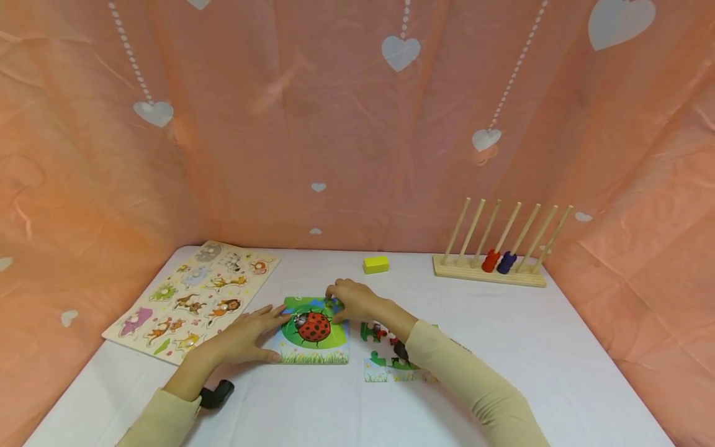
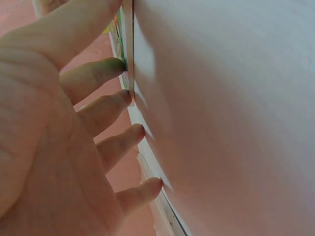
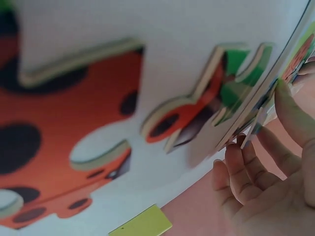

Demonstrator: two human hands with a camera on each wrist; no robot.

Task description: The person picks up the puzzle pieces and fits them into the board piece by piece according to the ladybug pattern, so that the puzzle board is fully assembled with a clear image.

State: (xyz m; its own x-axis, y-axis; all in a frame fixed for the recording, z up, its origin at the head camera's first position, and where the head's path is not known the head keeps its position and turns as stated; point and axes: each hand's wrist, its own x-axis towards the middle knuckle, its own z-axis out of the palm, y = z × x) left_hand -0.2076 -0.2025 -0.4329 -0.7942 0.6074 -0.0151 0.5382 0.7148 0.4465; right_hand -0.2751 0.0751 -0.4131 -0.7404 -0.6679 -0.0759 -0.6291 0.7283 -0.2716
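Observation:
A ladybug jigsaw board (image 1: 315, 354) lies flat in the middle of the table. My left hand (image 1: 248, 338) rests at its left side, fingers stretched out, with fingertips along the edge in the left wrist view. At the board's upper right corner, my right hand (image 1: 360, 302) pinches a small puzzle piece (image 3: 254, 129), tilted between thumb and fingers. Just right of the board, partly hidden under my right forearm, lie several loose puzzle pieces (image 1: 375, 359). A large red, black-spotted piece (image 3: 54, 142) shows close up in the right wrist view.
An animal peg puzzle board (image 1: 223, 282) lies at the left. A yellow block (image 1: 376, 265) sits toward the back. At the back right stands a wooden peg rack (image 1: 491, 272) with red beads (image 1: 491, 261) and blue beads (image 1: 507, 262). Pink cloth surrounds the table.

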